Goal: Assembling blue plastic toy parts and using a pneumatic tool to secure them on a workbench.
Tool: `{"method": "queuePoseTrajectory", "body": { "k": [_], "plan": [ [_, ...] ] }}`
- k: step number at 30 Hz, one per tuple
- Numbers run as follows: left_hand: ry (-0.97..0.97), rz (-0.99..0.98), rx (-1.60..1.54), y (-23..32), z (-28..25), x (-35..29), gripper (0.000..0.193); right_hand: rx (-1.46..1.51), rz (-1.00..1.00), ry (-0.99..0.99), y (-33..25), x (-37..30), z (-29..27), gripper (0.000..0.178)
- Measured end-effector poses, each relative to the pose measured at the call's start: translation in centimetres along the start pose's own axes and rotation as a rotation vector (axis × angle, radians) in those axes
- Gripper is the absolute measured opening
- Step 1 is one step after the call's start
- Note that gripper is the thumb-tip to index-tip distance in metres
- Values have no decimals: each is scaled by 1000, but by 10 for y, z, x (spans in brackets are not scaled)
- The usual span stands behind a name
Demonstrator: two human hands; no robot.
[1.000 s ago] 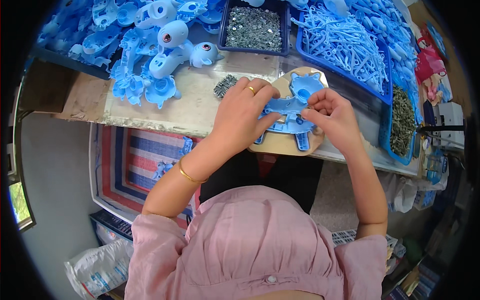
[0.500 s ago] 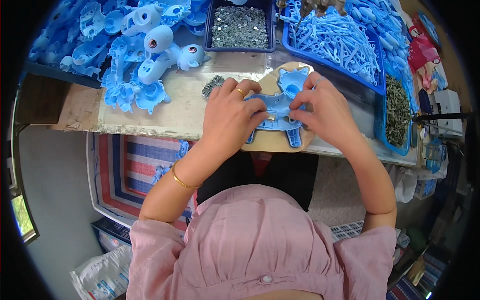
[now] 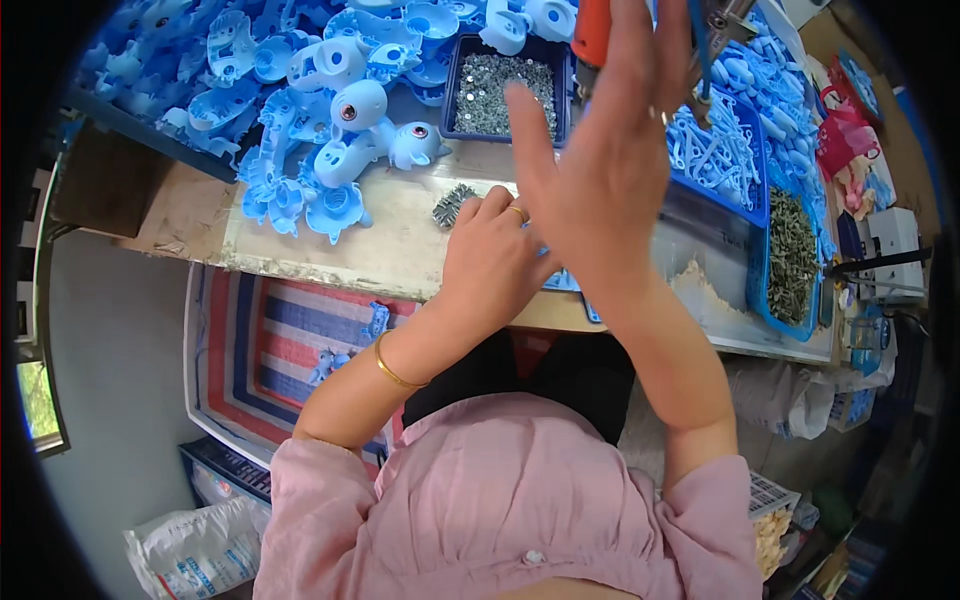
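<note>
My left hand (image 3: pixel 495 255) is closed at the table's front edge, its fingertips on a blue plastic toy half-shell (image 3: pixel 562 281). Most of that shell is hidden behind my hands. It lies on a light wooden board (image 3: pixel 545 316), of which only the front edge shows. My right hand (image 3: pixel 600 190) is raised high above the table, thumb spread and fingers stretched upward. An orange-handled tool (image 3: pixel 592 32) hangs beside these fingers, and the top of the picture cuts it off. Touching my left knuckles, or nearly so, is a small pile of metal pieces (image 3: pixel 454 206).
A dark blue tray (image 3: pixel 468 137) of small metal parts stands behind my hands. Blue toy heads and shells (image 3: pixel 335 160) heap up at the left. On the right are a tray of blue strips (image 3: pixel 715 155) and a blue basket of screws (image 3: pixel 790 250). A striped cloth-lined bin (image 3: pixel 240 350) sits below.
My right hand has left the toy shell and risen up and forward toward the orange-handled tool. My left hand stays at the shell. The whole view has shifted slightly.
</note>
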State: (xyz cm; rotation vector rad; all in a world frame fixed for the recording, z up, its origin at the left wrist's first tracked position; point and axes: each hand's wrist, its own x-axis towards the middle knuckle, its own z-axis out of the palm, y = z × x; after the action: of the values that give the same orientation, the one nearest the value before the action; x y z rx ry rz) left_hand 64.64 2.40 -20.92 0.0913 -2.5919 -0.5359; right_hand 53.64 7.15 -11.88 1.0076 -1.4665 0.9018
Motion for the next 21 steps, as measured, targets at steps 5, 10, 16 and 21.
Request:
{"method": "queuePoseTrajectory", "body": {
  "k": [5, 10, 16, 21],
  "plan": [
    [34, 85, -28, -12, -9, 15, 13, 531, 404, 198, 35, 24, 53, 97],
    [136, -29, 98, -55, -13, 46, 15, 727, 658, -99, 33, 46, 20, 86],
    [26, 7, 165, -114, 9, 98, 18, 627, 1007, -509, 15, 80, -12, 56],
    [-171, -6, 237, -122, 23, 125, 20, 575, 721, -549, 63, 53, -6, 37]
  ]
}}
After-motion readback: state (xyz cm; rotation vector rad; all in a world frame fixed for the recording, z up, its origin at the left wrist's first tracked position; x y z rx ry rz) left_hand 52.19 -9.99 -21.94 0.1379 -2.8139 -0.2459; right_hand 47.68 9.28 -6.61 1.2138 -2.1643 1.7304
